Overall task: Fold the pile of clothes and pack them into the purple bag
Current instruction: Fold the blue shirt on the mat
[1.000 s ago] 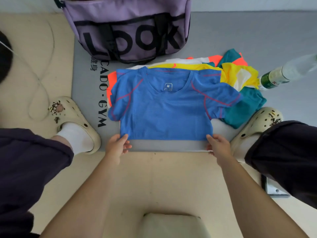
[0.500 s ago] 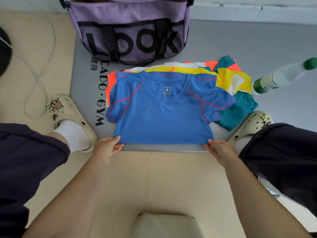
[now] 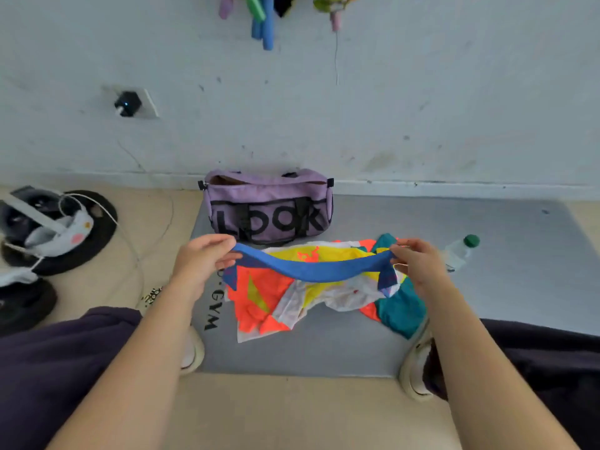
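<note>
Lifting blue shirt (image 3: 313,271) off pile (image 3: 292,303) w/ both hands (image 3: 201,259), prob. folded now.

A mat (image 3: 487,287) lies on the floor against the wall, with the bag (image 3: 268,206) standing at its far left corner, open top up. A pile of clothes (image 3: 292,306) lies on the mat just in front of the bag, and a bottle (image 3: 459,253) lies to the right of the pile. Above the pile, the left hand (image 3: 203,259) and right hand (image 3: 418,263) hold the two ends of a shirt (image 3: 311,269), which sags between them; one shoe (image 3: 191,352) rests at the mat's near left edge, another shoe (image 3: 414,368) at its near right edge.
</note>
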`<state>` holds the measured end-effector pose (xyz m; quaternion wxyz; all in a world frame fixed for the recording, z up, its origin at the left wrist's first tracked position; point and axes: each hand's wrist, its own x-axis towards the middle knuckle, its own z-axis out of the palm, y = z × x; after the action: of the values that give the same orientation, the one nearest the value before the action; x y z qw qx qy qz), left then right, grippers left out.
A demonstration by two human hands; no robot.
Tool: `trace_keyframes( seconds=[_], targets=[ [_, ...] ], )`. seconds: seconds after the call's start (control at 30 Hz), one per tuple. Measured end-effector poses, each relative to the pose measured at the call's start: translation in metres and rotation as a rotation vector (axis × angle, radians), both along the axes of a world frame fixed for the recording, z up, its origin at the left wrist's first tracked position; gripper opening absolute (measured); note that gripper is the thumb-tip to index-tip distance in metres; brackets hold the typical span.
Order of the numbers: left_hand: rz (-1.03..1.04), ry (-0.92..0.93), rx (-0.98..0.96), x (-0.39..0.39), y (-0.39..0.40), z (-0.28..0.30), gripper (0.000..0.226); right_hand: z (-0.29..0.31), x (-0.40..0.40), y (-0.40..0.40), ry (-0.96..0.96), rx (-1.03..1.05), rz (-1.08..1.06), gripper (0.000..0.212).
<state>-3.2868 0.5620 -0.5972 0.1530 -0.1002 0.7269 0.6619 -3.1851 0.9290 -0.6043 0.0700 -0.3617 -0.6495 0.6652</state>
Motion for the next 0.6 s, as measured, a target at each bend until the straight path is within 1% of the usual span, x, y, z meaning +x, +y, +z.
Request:
trace_keyframes(
  seconds=[0.1, 0.13, 0.23, 0.3, 0.4, 0.5, 0.53, 0.6],
  targets=[
    [-0.173, 0.172, -0.032, 0.002, 0.015, 0.074, 0.030, 0.069, -0.011, -0.014, 0.126, 0.180, 0.094, 0.023],
    [-0.224, 0.228, -0.061, 0.006, 0.020, 0.096, 0.031, 0.090, -0.013, -0.020, 0.174, 0.238, 0.128, 0.024],
    [-0.285, 0.395, -0.148, 0.020, 0.032, 0.153, 0.028, 0.146, -0.011, -0.040, 0.296, 0.403, 0.219, 0.026],
    [-0.303, 0.488, -0.156, 0.032, 0.040, 0.184, 0.022, 0.179, -0.006, -0.052, 0.359, 0.499, 0.264, 0.028],
    [-0.347, 0.638, -0.172, 0.047, 0.050, 0.220, 0.019, 0.219, 0.003, -0.072, 0.489, 0.505, 0.358, 0.029],
    [-0.373, 0.819, -0.285, 0.057, 0.058, 0.242, 0.018, 0.243, 0.010, -0.091, 0.592, 0.449, 0.433, 0.026],
    [-0.390, 0.813, -0.258, 0.061, 0.060, 0.246, 0.019, 0.248, 0.012, -0.097, 0.612, 0.432, 0.454, 0.026],
    [-0.415, 0.705, -0.160, 0.067, 0.063, 0.249, 0.020, 0.255, 0.017, -0.106, 0.642, 0.389, 0.495, 0.026]
  ],
)
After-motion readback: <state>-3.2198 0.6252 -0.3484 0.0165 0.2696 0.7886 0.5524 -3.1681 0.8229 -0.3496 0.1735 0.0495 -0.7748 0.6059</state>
